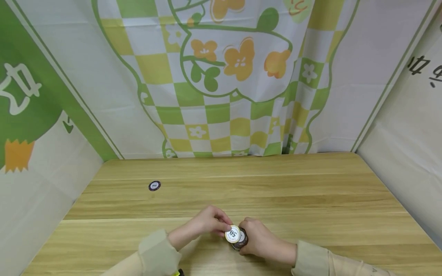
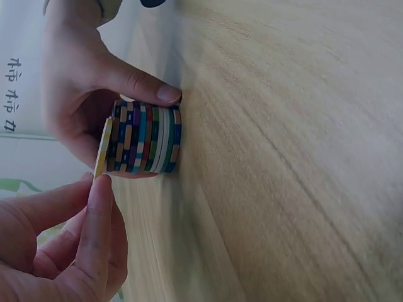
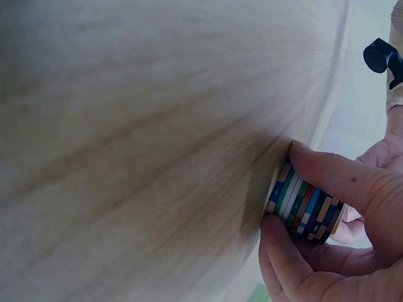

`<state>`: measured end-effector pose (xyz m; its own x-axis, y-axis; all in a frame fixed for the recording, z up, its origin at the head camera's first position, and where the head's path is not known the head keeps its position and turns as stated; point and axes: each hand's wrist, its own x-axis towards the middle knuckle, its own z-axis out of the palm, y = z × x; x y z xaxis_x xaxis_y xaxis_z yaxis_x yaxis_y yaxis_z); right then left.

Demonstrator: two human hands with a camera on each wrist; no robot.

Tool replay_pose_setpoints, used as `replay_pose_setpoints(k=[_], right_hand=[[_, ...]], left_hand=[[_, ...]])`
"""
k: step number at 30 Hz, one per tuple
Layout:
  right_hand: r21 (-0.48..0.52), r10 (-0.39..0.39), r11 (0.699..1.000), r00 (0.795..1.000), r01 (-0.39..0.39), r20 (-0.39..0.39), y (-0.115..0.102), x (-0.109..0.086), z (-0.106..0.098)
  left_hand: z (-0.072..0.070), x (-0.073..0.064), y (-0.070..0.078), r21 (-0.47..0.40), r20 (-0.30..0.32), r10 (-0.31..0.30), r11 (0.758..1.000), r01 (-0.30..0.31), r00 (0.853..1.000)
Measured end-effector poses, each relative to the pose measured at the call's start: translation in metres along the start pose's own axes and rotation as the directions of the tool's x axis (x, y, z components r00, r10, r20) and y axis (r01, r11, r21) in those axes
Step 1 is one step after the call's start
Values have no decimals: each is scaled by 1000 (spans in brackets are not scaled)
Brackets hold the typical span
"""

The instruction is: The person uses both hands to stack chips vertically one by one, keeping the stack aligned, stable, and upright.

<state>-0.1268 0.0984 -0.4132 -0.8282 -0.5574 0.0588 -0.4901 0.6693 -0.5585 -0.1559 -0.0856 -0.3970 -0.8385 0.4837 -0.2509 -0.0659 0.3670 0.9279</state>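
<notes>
My left hand pinches a white poker chip with a yellow rim and the number 50 on its face. In the left wrist view, this yellow-edged chip leans against the top of a stack of poker chips. Thumb and fingers of my right hand grip that stack from the side. Blue, purple, red, green and white edges show in the stack in the right wrist view. Its top chip is dark-rimmed and partly covered by the pinched one.
A single dark-rimmed chip lies flat at the back left of the wooden table. Patterned cloth hangs behind the table's far edge, and white cloth panels rise at both sides.
</notes>
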Motion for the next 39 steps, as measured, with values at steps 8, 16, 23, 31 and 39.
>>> replay_pose_setpoints(k=[8,16,23,31,39], right_hand=[[-3,0,1000,1000,0,-5,0,0,0],[-2,-20,1000,1000,20,-20,1,0,1],[7,-24,1000,1000,24,-18,1,-1,1],[3,-21,1000,1000,21,-18,2,0,2],[1,-15,1000,1000,15,-6,1,0,1]], left_hand=[[7,1,2,36,-21,40,999,-39,999],[14,2,4,96,-52,61,994,-56,997],[17,4,4,166,-67,100,982,-88,993],[18,4,3,209,-66,134,971,-118,989],[20,4,2,224,-76,146,966,-126,986]])
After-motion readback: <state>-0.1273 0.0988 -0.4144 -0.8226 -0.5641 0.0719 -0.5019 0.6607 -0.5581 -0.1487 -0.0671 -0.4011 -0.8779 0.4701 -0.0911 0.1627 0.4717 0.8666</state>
